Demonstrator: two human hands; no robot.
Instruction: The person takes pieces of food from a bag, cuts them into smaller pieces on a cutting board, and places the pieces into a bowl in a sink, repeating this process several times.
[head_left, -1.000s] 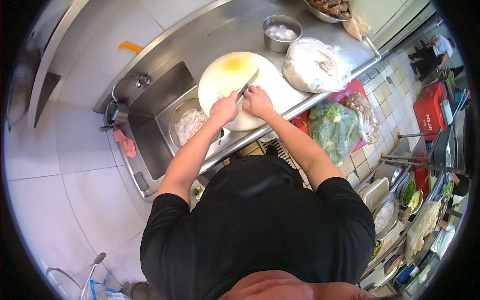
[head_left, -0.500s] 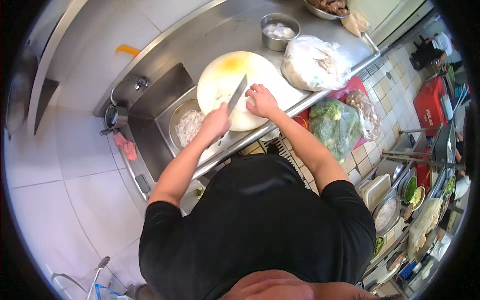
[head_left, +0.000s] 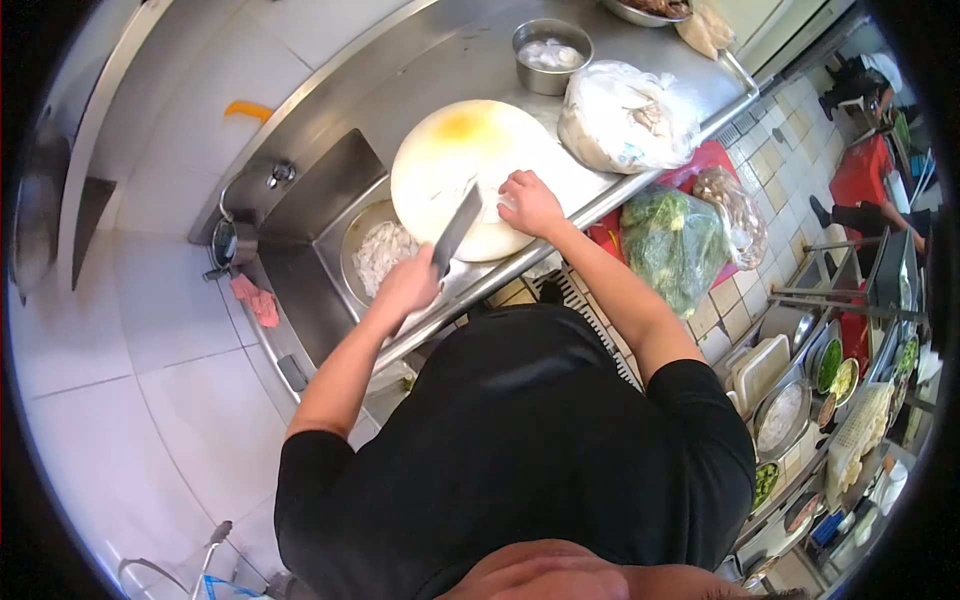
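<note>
My left hand [head_left: 408,287] grips the handle of a kitchen knife [head_left: 458,232], its broad blade pointing away from me over a round white cutting board [head_left: 440,160]. On the board's right part rests my right hand [head_left: 532,205], fingers curled down. Something pale lies under its fingertips, too small and white to name. Small white scraps lie on the board near the blade. Left of the board, in the sink, a round metal bowl [head_left: 352,268] holds white sliced strips [head_left: 383,257], partly behind my left hand.
Behind the board stand a metal pot [head_left: 553,80] and a plastic bag of pale food [head_left: 625,118]. Bagged green vegetables [head_left: 672,245] sit to the right, below counter height. The steel sink [head_left: 290,262] has a faucet [head_left: 280,174]. People stand at the far right.
My left hand has drawn the knife back toward me and left, away from my right hand. My right hand has shifted slightly to the right with its fingers drawn in.
</note>
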